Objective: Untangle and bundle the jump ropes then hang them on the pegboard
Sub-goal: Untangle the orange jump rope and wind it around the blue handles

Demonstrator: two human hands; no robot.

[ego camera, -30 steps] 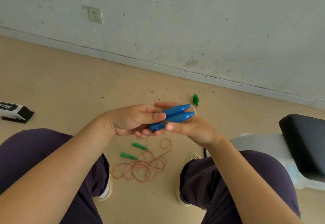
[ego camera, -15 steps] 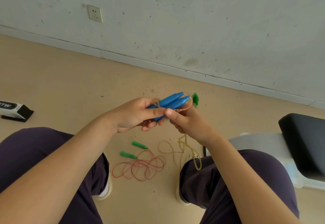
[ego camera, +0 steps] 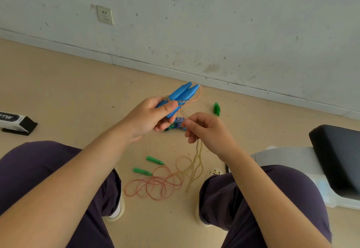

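Above the floor (ego camera: 58, 92), the left hand (ego camera: 148, 118) is gripping two blue handles (ego camera: 180, 95) with curled fingers, tips pointing toward one o'clock. At four o'clock of them, the right hand (ego camera: 206, 131) is pinching their pale cord (ego camera: 196, 162), whose loops are trailing down beside the green-handled rope (ego camera: 155, 183).

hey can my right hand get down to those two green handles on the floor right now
Probably not yet. The right hand is pinching the yellowish cord that runs up to the blue handles in the left hand. The green handles lie uncovered between the knees, so once it lets go, the path looks free.
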